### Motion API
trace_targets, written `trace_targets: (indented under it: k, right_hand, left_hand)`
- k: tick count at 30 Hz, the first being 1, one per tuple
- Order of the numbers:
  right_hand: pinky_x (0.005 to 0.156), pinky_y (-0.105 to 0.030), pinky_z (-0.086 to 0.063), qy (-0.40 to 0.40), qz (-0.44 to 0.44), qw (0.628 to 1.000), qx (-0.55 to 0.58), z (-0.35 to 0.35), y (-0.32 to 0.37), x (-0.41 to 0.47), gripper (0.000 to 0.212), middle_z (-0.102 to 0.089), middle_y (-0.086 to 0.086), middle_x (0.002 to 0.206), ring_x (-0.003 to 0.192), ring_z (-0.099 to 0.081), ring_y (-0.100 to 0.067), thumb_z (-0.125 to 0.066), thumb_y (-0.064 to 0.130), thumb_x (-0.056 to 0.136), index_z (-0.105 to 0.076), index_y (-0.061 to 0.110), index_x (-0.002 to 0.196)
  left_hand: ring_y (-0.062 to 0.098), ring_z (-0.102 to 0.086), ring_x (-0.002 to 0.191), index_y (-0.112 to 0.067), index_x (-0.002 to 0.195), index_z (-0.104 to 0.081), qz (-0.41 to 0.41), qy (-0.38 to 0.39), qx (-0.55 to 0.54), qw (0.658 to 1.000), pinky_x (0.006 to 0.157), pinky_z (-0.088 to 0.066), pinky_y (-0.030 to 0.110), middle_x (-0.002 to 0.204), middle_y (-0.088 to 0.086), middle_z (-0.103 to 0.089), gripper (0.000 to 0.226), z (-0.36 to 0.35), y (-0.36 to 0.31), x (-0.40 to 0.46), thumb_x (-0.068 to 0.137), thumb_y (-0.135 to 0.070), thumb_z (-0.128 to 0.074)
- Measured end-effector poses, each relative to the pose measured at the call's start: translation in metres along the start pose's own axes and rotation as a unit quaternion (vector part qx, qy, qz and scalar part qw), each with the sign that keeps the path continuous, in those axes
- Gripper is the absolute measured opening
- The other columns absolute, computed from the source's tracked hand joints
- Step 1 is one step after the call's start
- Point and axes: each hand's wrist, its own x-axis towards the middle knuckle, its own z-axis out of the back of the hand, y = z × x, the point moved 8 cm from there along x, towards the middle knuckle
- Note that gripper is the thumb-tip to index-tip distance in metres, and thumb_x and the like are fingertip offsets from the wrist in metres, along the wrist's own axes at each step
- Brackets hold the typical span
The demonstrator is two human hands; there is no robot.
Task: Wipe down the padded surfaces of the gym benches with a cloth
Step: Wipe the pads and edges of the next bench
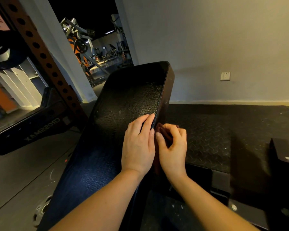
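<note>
Mid-task: bench pad (pixel 127 100) is steadied by flat, relaxed left hand (pixel 138 144) while cloth (pixel 163 132), pinched in right hand (pixel 173 147), is pressed to pad's right side; wiped extent cannot be told.

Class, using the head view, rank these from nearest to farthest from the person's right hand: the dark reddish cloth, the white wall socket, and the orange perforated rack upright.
1. Dark reddish cloth: gripped in the right hand, against the bench's right edge.
2. White wall socket: up and right, on the wall.
3. Orange perforated rack upright: far left.
</note>
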Motion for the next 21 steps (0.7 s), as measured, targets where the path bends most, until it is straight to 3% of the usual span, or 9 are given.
trace_targets:
  k: [6,12,14,18,21]
  right_hand:
    - [0.074,-0.003,-0.036,-0.028,-0.073,0.997,0.005,-0.002,-0.009,0.049,0.021,-0.046,-0.003,0.114,0.088,-0.050,0.003,-0.061,0.018,0.093,-0.060,0.020,0.114]
    - [0.081,-0.001,-0.040,0.010,-0.020,1.000,0.014,-0.001,-0.001,-0.011,0.021,-0.046,0.009,0.106,0.096,-0.051,0.008,-0.065,0.015,0.090,-0.058,0.027,0.106]
    - [0.081,-0.001,-0.039,0.022,-0.009,1.000,0.000,0.000,-0.003,-0.001,0.020,-0.047,0.006,0.103,0.094,-0.051,0.008,-0.066,0.013,0.089,-0.061,0.023,0.105]
    - [0.083,-0.006,-0.041,-0.006,-0.047,0.999,-0.003,0.001,-0.009,0.042,0.019,-0.048,-0.001,0.107,0.090,-0.052,0.003,-0.065,0.016,0.090,-0.063,0.020,0.110]
    - [0.078,-0.002,-0.036,-0.021,-0.073,0.997,0.006,-0.002,-0.011,0.040,0.022,-0.047,-0.002,0.113,0.091,-0.050,0.003,-0.062,0.018,0.093,-0.060,0.020,0.114]
  left_hand:
    - [0.017,-0.047,0.121,-0.013,0.137,-0.051,-0.005,0.001,-0.004,1.000,0.099,-0.048,0.037,0.133,0.002,-0.053,0.046,-0.001,0.000,-0.001,0.098,-0.028,-0.033]
    - [0.016,-0.047,0.122,-0.014,0.137,-0.051,0.001,-0.003,0.007,1.000,0.096,-0.051,0.039,0.134,0.002,-0.052,0.046,-0.001,0.002,-0.001,0.098,-0.029,-0.032]
    - [0.016,-0.046,0.122,-0.014,0.137,-0.051,-0.001,-0.001,0.006,1.000,0.097,-0.050,0.038,0.133,0.002,-0.053,0.046,-0.001,0.001,-0.001,0.098,-0.029,-0.033]
    - [0.018,-0.047,0.121,-0.013,0.137,-0.052,-0.002,0.004,-0.005,1.000,0.097,-0.050,0.039,0.133,0.002,-0.053,0.046,-0.001,0.001,-0.001,0.098,-0.029,-0.033]
    - [0.019,-0.048,0.121,-0.014,0.137,-0.052,-0.002,0.004,-0.003,1.000,0.096,-0.050,0.040,0.133,0.002,-0.053,0.046,-0.001,0.002,-0.002,0.098,-0.029,-0.033]
